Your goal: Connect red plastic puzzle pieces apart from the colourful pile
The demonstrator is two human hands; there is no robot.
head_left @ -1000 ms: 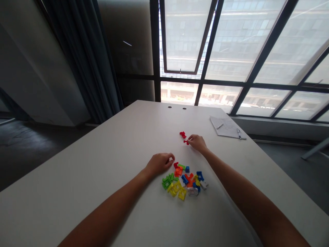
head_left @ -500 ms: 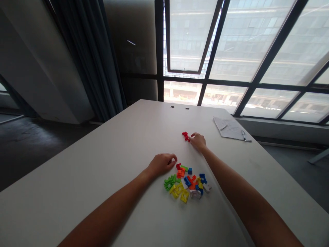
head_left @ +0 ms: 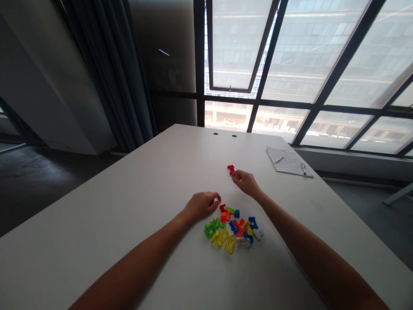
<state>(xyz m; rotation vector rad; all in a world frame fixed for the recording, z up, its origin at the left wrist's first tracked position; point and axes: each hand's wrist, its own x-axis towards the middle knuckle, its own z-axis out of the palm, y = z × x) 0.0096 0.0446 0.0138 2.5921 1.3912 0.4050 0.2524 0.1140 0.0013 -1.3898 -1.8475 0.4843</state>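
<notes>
White paper (head_left: pixel 285 161) and pen (head_left: pixel 303 169) beyond right hand (head_left: pixel 246 183)

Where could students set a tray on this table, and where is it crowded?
Bare white tabletop lies left of the left hand, and between the red plastic piece and white paper sheet. Crowded: the multicoloured plastic pile.

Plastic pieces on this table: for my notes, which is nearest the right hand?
The red piece lying alone, just ahead of the right hand's fingers. The other pieces all sit in the colourful pile nearer the left hand.
</notes>
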